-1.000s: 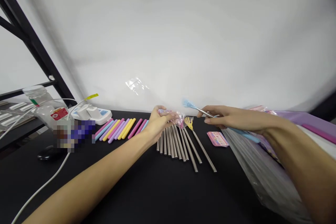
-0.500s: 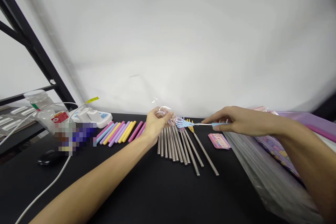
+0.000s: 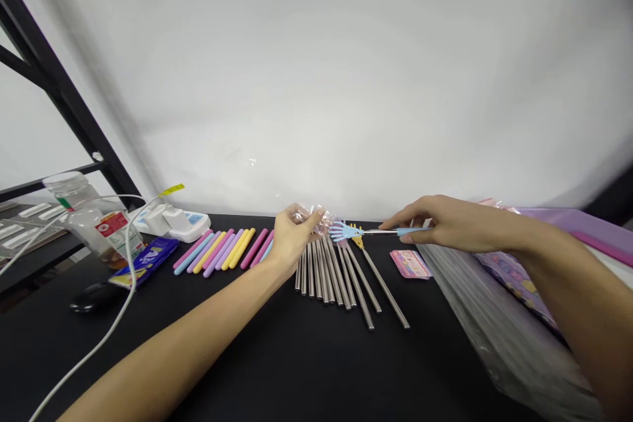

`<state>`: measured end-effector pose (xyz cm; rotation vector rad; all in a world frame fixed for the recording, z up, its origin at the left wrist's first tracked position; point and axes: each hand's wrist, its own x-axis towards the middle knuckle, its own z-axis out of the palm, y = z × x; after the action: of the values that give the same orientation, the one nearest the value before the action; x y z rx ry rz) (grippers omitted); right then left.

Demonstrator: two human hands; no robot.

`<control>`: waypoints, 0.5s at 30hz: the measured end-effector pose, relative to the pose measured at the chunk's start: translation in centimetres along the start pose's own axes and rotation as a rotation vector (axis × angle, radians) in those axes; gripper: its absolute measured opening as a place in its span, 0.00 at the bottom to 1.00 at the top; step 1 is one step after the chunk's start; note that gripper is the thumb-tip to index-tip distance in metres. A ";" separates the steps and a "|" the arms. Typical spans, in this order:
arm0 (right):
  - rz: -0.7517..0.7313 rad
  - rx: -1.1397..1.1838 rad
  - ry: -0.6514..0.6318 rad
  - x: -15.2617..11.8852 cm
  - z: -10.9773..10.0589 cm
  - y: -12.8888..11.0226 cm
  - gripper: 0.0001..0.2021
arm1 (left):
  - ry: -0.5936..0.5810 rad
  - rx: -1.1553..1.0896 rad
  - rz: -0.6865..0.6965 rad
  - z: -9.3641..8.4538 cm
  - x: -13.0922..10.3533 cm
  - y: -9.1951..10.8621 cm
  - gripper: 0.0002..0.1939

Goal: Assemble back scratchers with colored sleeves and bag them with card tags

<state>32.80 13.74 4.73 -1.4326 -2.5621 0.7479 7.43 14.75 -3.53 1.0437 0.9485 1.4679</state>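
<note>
My left hand (image 3: 293, 235) is closed on a crinkled clear plastic bag (image 3: 316, 214). A light blue back scratcher (image 3: 403, 232) lies level in my right hand (image 3: 432, 221), its handle pinched between thumb and fingers. Its hand-shaped head (image 3: 345, 231) points left and is close to the bag; I cannot tell whether it is inside. Beneath both hands, several metal back scratcher rods (image 3: 339, 273) fan out on the black table. A yellow hand-shaped head (image 3: 357, 239) shows behind the blue one.
Coloured handles (image 3: 217, 252) lie in a row on the left. Small printed cards (image 3: 411, 264) lie under my right hand, beside a stack of clear plastic bags (image 3: 475, 303). A jar (image 3: 106, 224), power strip (image 3: 190, 227), purple packet (image 3: 153, 258) and white cable (image 3: 116, 323) are at far left.
Both hands stay nearly in place, holding the bag and the back scratcher. The upper part of the clear bag has shifted slightly. The camera view has moved a little.
</note>
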 end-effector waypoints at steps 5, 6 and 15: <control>-0.002 0.032 -0.016 0.0 0.0 0.2 0.17 | -0.039 0.029 -0.009 0.1 -0.1 0.0 0.22; -0.010 0.042 -0.011 0.0 0.0 0.1 0.17 | -0.046 0.045 -0.014 0.1 -0.2 -0.1 0.22; -0.008 0.061 0.004 0.0 0.2 0.2 0.19 | -0.073 -0.052 0.000 0.4 -0.3 -0.5 0.22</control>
<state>32.91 13.81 4.47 -1.4028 -2.5172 0.8137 8.02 14.51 -3.92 1.0520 0.8539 1.4369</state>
